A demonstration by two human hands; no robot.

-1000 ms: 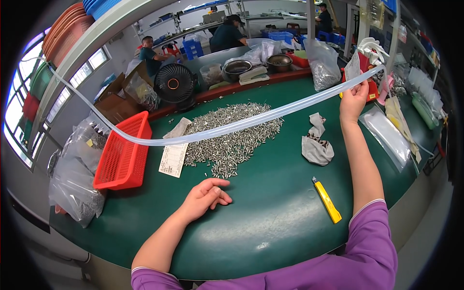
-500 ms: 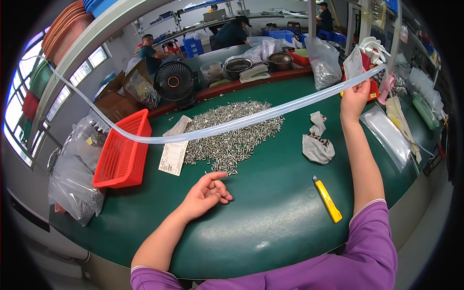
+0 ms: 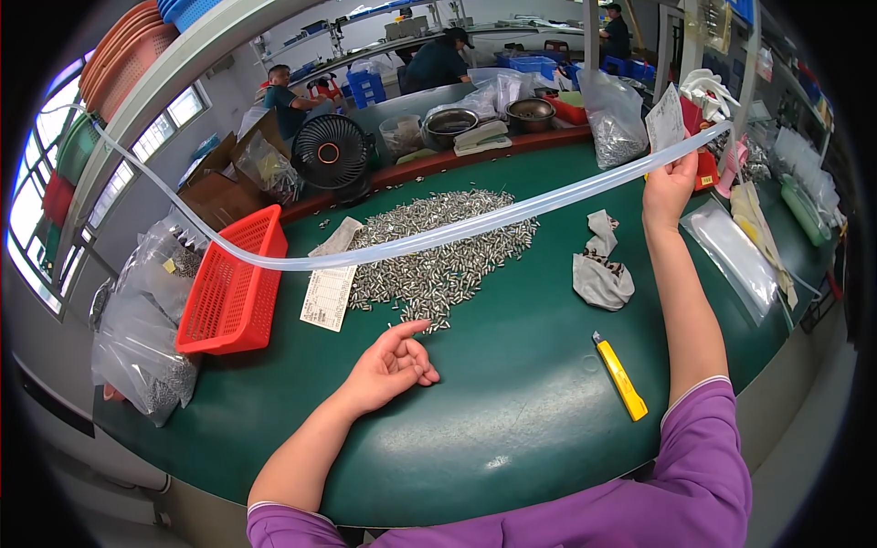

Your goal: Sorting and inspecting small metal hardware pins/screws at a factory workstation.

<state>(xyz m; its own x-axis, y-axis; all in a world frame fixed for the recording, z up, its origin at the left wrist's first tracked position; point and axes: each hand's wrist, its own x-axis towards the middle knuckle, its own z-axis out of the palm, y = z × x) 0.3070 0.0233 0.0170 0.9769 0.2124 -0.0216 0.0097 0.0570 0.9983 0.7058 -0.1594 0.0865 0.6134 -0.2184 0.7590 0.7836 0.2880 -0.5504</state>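
A long translucent plastic tube (image 3: 475, 226) sags across the table from the upper left. My right hand (image 3: 669, 190) is raised at the right and closed around the tube near its end. Under and behind the tube lies a wide pile of small silvery metal pins (image 3: 420, 297). My left hand (image 3: 391, 368) rests on the green table just in front of this pile. Its index finger stretches toward the nearest pins, the other fingers curl loosely, and no object shows in it. A yellow utility knife (image 3: 621, 379) lies left of my right forearm.
At the left stand a red perforated basket (image 3: 233, 310) and clear bags of metal parts (image 3: 142, 356). A paper slip (image 3: 326, 297) touches the pile. A grey cloth (image 3: 601, 281) lies beyond the knife. Behind are a black fan (image 3: 331, 153) and metal bowls (image 3: 530, 114); people sit farther back.
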